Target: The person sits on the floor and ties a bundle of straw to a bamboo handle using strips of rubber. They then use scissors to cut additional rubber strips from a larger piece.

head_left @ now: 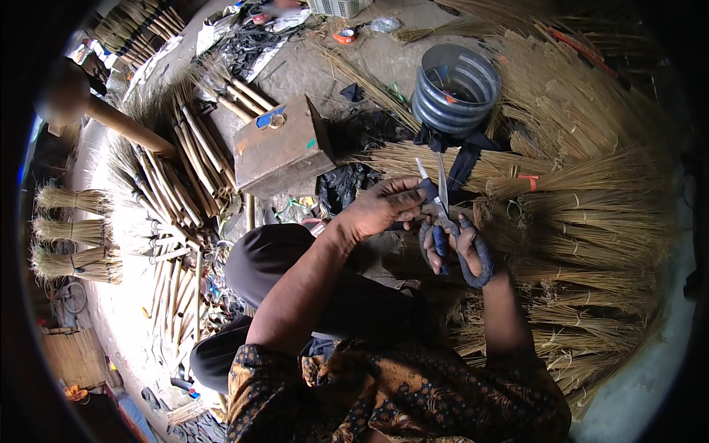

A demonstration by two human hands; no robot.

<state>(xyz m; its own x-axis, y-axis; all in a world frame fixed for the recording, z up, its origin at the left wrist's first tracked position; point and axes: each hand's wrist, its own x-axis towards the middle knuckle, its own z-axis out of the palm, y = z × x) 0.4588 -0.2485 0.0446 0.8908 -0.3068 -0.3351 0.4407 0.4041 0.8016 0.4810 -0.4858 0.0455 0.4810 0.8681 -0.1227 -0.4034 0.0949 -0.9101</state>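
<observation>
Nearest the camera is the person's patterned brown shirt [399, 399], with dark trousers [295, 273] over the raised knees above it. Both bare forearms reach up from the lower edge.

The right hand [461, 247] is closed through the dark blue loop handles of a pair of scissors [442, 214], whose blades point up and stand slightly apart. The left hand [384, 207] is curled in from the left, its fingertips pinched at the scissors just below the blades; what it pinches there is too small to make out. The scissors are held in the air in front of the knees, over the near edge of the straw.

To the right and behind the hands lie many tied bundles of straw [583, 221], heaped on the floor and fanning towards the right rim. A ribbed metal bucket [454, 88] stands beyond them. Left of it sits a brown wooden box [281, 148], and further left a pile of bamboo sticks [181, 170] lies on the floor. Three short finished brush heads [74, 236] lie near the left rim.
</observation>
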